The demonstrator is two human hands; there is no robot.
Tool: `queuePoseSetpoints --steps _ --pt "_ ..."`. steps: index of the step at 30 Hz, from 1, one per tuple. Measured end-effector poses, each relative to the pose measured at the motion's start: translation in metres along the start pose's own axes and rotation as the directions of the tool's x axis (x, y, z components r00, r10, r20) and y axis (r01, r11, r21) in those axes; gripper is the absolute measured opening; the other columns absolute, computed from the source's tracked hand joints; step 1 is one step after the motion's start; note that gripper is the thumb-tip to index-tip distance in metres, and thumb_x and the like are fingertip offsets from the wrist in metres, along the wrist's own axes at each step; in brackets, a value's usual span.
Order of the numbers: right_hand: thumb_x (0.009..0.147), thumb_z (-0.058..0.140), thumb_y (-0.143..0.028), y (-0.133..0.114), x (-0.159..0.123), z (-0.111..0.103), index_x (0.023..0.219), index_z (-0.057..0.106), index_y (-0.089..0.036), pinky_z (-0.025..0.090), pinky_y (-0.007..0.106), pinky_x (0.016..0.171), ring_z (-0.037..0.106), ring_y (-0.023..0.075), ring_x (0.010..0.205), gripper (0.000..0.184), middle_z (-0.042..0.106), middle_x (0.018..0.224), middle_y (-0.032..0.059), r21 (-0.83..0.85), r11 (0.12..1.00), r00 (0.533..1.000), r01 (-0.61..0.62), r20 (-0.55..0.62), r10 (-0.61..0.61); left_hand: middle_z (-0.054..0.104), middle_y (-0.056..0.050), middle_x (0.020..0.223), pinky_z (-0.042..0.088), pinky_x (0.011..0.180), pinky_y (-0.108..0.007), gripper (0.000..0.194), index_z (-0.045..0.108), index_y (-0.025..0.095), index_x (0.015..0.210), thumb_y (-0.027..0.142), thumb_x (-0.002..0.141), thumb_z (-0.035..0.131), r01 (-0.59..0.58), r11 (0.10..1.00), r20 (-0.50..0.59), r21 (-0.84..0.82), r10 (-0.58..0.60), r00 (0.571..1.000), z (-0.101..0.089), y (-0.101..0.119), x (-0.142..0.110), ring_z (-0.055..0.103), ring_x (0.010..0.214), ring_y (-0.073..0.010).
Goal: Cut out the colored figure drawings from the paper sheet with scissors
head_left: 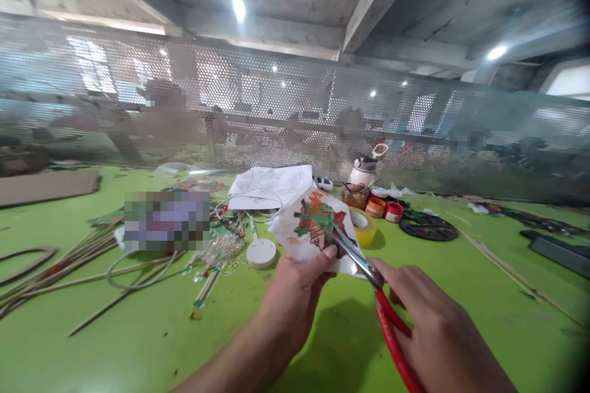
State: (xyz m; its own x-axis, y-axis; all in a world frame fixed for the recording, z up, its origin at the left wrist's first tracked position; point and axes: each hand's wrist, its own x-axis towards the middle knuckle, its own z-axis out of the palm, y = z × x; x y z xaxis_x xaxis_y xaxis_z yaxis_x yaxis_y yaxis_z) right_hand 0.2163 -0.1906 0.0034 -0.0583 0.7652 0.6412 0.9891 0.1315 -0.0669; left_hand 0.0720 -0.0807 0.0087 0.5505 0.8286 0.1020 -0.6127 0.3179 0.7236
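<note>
Left hand [297,291] pinches the painted sheet [316,219]; right hand [431,307] curls round red-handled scissors [370,270] against it, yellow tape roll [369,235] just behind it.

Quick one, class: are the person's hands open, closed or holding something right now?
Left hand: closed, holding the painted sheet at its lower edge.
Right hand: closed, holding the red-handled scissors.

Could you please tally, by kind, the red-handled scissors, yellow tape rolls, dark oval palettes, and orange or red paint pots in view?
Red-handled scissors: 1
Yellow tape roll: 1
Dark oval palette: 1
Paint pots, orange pot and red pot: 2
Total: 5
</note>
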Motion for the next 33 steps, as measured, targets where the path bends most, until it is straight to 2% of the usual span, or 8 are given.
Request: queuePoseSetpoints --steps 8,13,24,27,29,30,31,33 --pt "0.077 0.045 -0.005 -0.001 -0.001 -0.001 0.122 0.053 -0.011 0.059 0.046 0.058 0.066 0.0288 0.072 0.046 0.064 0.082 0.0125 0.025 1.0 1.0 -0.008 0.013 0.008 0.067 -0.01 0.107 0.044 0.08 -0.03 0.029 0.064 0.015 0.105 0.013 0.077 0.071 -0.007 1.0 0.009 -0.007 0.007 1.0 0.003 0.002 0.0 0.058 0.093 -0.0189" --pt "0.079 0.044 -0.005 -0.001 -0.002 -0.001 0.119 0.054 -0.012 0.059 0.048 0.059 0.067 0.0299 0.074 0.041 0.065 0.083 0.0132 0.033 0.999 1.0 -0.022 0.021 0.021 0.067 -0.011 0.111 0.045 0.08 -0.03 0.03 0.065 0.014 0.106 0.014 0.077 0.071 -0.001 1.0 0.013 0.005 0.001 1.0 0.003 0.003 -0.001 0.059 0.094 -0.0199" --pt "0.078 0.045 -0.005 0.002 -0.004 0.004 0.123 0.056 -0.01 0.061 0.05 0.067 0.069 0.0315 0.082 0.047 0.069 0.089 0.0163 0.079 0.996 0.999 -0.043 0.025 0.041 0.066 -0.01 0.116 0.045 0.087 -0.032 0.035 0.064 0.016 0.112 0.015 0.078 0.07 -0.003 1.0 0.054 -0.001 0.003 0.999 0.004 0.004 -0.002 0.059 0.104 -0.0223" --pt "0.078 0.047 -0.006 0.004 -0.009 0.006 0.123 0.057 -0.014 0.061 0.044 0.07 0.071 0.0288 0.084 0.047 0.072 0.098 0.0151 0.138 0.988 0.998 -0.064 0.018 0.062 0.067 -0.01 0.115 0.046 0.086 -0.031 0.036 0.064 0.016 0.112 0.015 0.077 0.071 0.009 1.0 0.021 -0.008 -0.009 1.0 0.003 0.004 -0.002 0.061 0.102 -0.0213" --pt "0.079 0.051 -0.01 0.006 -0.011 0.006 0.121 0.06 -0.018 0.062 0.034 0.07 0.073 0.0247 0.082 0.043 0.075 0.101 0.0106 0.239 0.962 0.991 -0.133 0.014 0.133 0.068 -0.01 0.112 0.047 0.083 -0.029 0.035 0.064 0.015 0.11 0.015 0.076 0.072 0.02 1.0 -0.024 -0.01 -0.02 1.0 0.003 0.004 -0.002 0.063 0.096 -0.0203" --pt "0.08 0.054 -0.013 0.007 -0.012 0.004 0.118 0.062 -0.019 0.061 0.03 0.067 0.073 0.0228 0.079 0.04 0.076 0.097 0.0079 0.3 0.932 0.978 -0.204 0.012 0.21 0.068 -0.01 0.111 0.048 0.08 -0.029 0.035 0.064 0.015 0.108 0.015 0.075 0.073 0.022 1.0 -0.043 -0.013 -0.023 0.999 0.003 0.005 -0.001 0.063 0.093 -0.0197" --pt "0.08 0.058 -0.019 0.009 -0.011 0.002 0.115 0.063 -0.019 0.06 0.026 0.062 0.073 0.0212 0.072 0.035 0.077 0.09 0.0056 0.36 0.885 0.95 -0.295 0.015 0.311 0.069 -0.01 0.109 0.048 0.078 -0.029 0.035 0.064 0.015 0.108 0.014 0.074 0.073 0.024 0.999 -0.06 -0.021 -0.025 0.998 0.002 0.005 -0.001 0.064 0.09 -0.0193" --pt "0.081 0.062 -0.03 0.016 -0.006 -0.003 0.113 0.065 -0.02 0.057 0.024 0.051 0.07 0.0195 0.061 0.034 0.074 0.073 0.0017 0.463 0.728 0.837 -0.506 0.061 0.544 0.07 -0.01 0.106 0.049 0.075 -0.029 0.037 0.063 0.014 0.107 0.012 0.072 0.073 0.029 0.999 -0.084 -0.044 -0.032 0.996 0.003 0.006 -0.001 0.065 0.086 -0.0187"
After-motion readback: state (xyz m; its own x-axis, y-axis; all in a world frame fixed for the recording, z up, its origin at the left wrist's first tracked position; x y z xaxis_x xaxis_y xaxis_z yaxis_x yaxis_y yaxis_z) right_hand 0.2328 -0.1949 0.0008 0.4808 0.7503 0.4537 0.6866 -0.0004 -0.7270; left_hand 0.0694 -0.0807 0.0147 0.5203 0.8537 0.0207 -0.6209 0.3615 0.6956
